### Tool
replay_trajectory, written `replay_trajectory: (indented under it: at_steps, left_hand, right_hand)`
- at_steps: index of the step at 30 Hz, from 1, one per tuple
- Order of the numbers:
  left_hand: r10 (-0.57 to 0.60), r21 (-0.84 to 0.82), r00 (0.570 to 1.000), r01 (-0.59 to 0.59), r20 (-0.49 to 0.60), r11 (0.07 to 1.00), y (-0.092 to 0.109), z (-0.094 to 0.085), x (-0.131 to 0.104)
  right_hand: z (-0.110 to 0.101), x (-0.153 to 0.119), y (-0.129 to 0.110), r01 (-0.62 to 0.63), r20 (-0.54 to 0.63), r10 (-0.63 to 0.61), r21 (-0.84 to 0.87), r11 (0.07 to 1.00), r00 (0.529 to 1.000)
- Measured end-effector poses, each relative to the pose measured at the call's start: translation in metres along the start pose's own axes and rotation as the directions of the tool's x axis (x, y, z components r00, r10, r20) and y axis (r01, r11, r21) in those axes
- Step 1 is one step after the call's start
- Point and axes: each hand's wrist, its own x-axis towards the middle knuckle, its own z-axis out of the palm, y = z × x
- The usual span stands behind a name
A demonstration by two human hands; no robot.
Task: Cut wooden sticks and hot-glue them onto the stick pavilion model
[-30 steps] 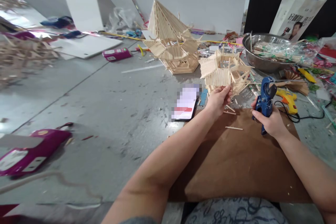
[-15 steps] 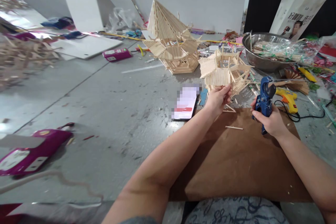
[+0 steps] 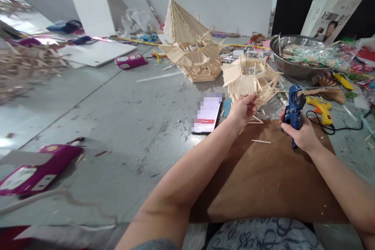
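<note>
My right hand (image 3: 304,133) is wrapped round the handles of a blue pipe cutter (image 3: 293,112), its curved jaw pointing up and away from me. My left hand (image 3: 240,111) is closed in a pinch at the near side of a small pavilion model (image 3: 243,85) built of thin wooden sticks. Whatever sits between those fingertips is too small to make out. Below the left hand, joined sticks (image 3: 258,119) form a corner. A short loose stick (image 3: 261,141) lies on the brown board (image 3: 263,179) between the hands.
Behind stands a taller stick pagoda (image 3: 199,60). A phone (image 3: 207,114) lies left of my left hand. To the right are a yellow glue gun (image 3: 322,110) with its cord and a metal bowl (image 3: 285,60) of bagged sticks. Purple power strips (image 3: 55,160) rest on the left.
Almost nothing differs. The hands stay in place, with the pipe cutter still in my right hand; the view has shifted very slightly.
</note>
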Motion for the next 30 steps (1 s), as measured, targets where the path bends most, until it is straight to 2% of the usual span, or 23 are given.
replay_trajectory:
  at_steps: [8,15,18,21,25,27,30]
  left_hand:
    - [-0.048,-0.031,0.999,0.047,-0.019,0.998,0.003,-0.002,0.001]
    - [-0.004,0.04,1.0,0.004,0.017,0.999,0.002,-0.002,0.0]
    - [0.065,0.135,0.994,-0.076,0.089,0.988,-0.005,-0.008,-0.004]
    - [0.141,0.329,0.972,-0.198,0.188,0.923,-0.018,-0.013,-0.015]
    - [0.109,0.505,0.951,-0.248,0.288,0.827,-0.031,-0.009,-0.034]
    - [0.048,0.565,0.941,-0.241,0.334,0.789,-0.035,-0.006,-0.041]
    - [0.032,0.612,0.932,-0.262,0.361,0.746,-0.037,-0.003,-0.045]
  right_hand:
    - [0.0,0.0,0.001,-0.016,0.004,0.016,0.021,1.0,1.0]
    - [0.0,-0.001,0.0,-0.001,0.006,0.001,0.0,1.0,1.0]
    - [0.0,0.0,0.001,0.003,-0.006,-0.003,-0.018,1.0,1.0]
    - [0.0,0.001,0.0,-0.032,-0.05,0.033,0.015,0.999,0.998]
    - [-0.001,0.004,-0.004,-0.048,-0.149,0.058,0.068,0.997,0.987]
    - [-0.001,0.005,-0.006,-0.013,-0.163,0.02,0.044,0.999,0.986]
    - [0.0,0.004,-0.006,0.006,-0.165,-0.009,-0.016,1.0,0.986]
